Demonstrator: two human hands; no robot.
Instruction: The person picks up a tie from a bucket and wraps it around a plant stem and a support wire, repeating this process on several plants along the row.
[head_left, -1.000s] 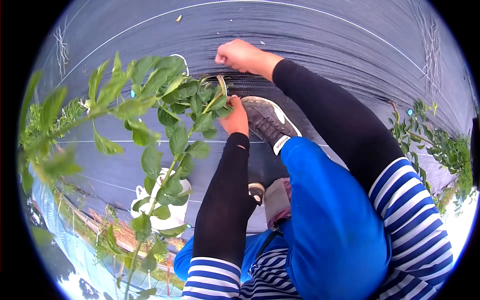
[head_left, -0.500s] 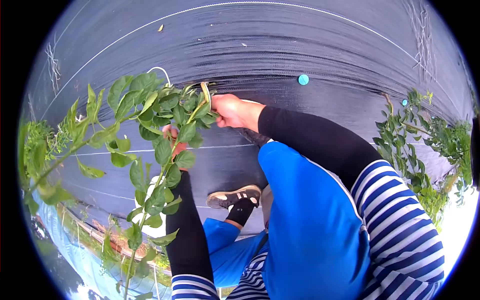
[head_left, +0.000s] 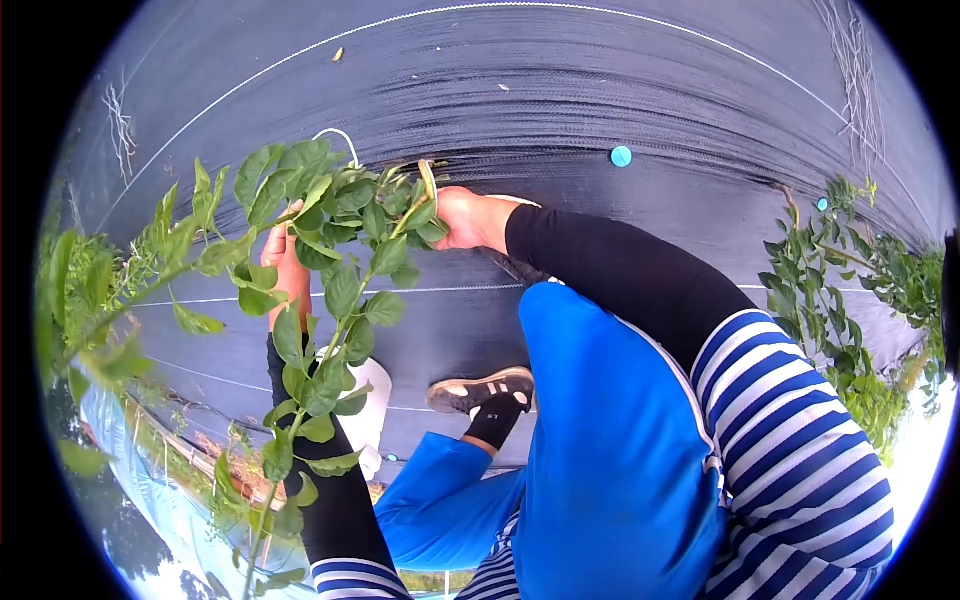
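A leafy plant spreads its green stems from the upper middle down to the lower left. My left hand is among its leaves on the left, fingers bent around a side branch; leaves hide part of the grip. My right hand is closed at the plant's base, where the stems meet, its fingertips partly behind foliage. Close beside those fingers stands a pale curved strip, whose kind I cannot make out. A thin white loop arches above the leaves between the hands.
Black ground sheeting with white lines lies beneath. Teal discs, one at upper right, dot it. Another leafy plant grows on the right. A white container stands behind my left arm, near my shoe.
My left hand has moved left and slightly up, from behind the upright stem to the side branch. More of the white container shows. My right hand stays at the plant's base.
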